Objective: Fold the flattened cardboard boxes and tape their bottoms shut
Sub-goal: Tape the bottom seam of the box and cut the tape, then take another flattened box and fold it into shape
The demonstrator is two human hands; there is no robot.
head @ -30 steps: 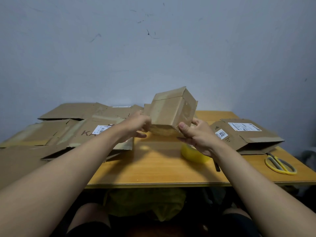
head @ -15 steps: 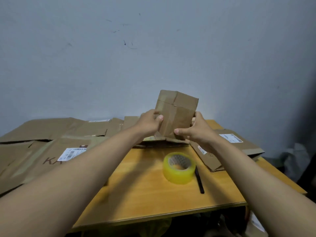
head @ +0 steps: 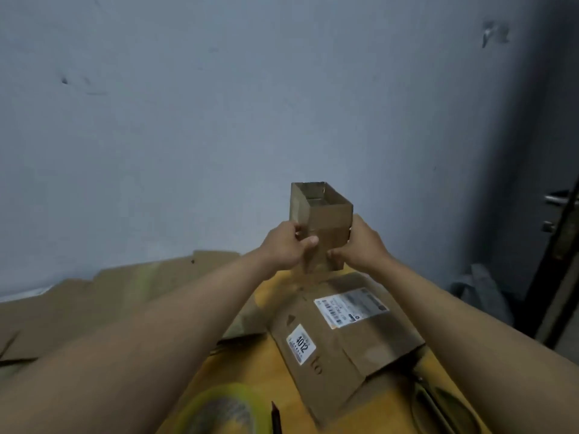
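A small brown cardboard box (head: pixel 326 217) is held upright in the air above the far side of the wooden table (head: pixel 250 374), its open end facing up. My left hand (head: pixel 286 245) grips its lower left side with the thumb on the near face. My right hand (head: pixel 360 242) grips its lower right side. A flattened cardboard box (head: pixel 347 339) with white labels lies on the table below my right arm. A roll of clear yellowish tape (head: pixel 222 408) sits at the near edge of the view.
Several flattened cardboard boxes (head: pixel 94 302) lie stacked at the left against the grey wall. A dark pen (head: pixel 275 418) lies beside the tape. Yellow-handled scissors (head: pixel 438 405) lie at the lower right. A dark door with a handle (head: pixel 560 198) stands at the right.
Both hands have turned the box upright, open end up, and lifted it further away. The view has swung to the right and closer over the table.
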